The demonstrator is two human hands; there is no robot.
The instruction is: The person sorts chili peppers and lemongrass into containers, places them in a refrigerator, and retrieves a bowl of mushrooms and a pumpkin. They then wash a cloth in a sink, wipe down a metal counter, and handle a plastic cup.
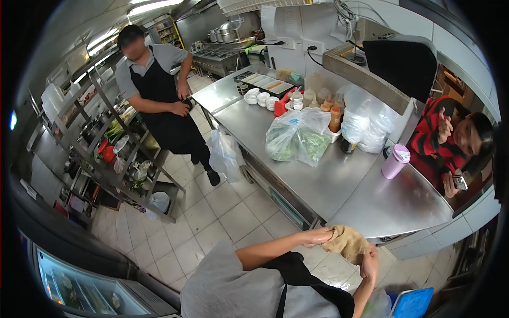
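A brown cloth (347, 243) is stretched between my two hands at the near edge of the steel counter. My left hand (318, 236) grips its left end, the fingers partly hidden by the fabric. At the other end, my right hand (370, 262) is closed on the cloth's lower right edge. Closest to the hands on the steel counter (366, 206) stands a lilac lidded cup (396, 161). Farther back lies a clear plastic bag of green leaves (298, 139).
Sauce bottles (335, 117), white bowls (262, 98) and a tray of containers (268, 84) stand along the counter's back. A co-worker in a black apron (159, 95) stands at left near a shelf rack (124, 175). Another person (442, 127) leans at the right opening. A blue lid (412, 303) is low right.
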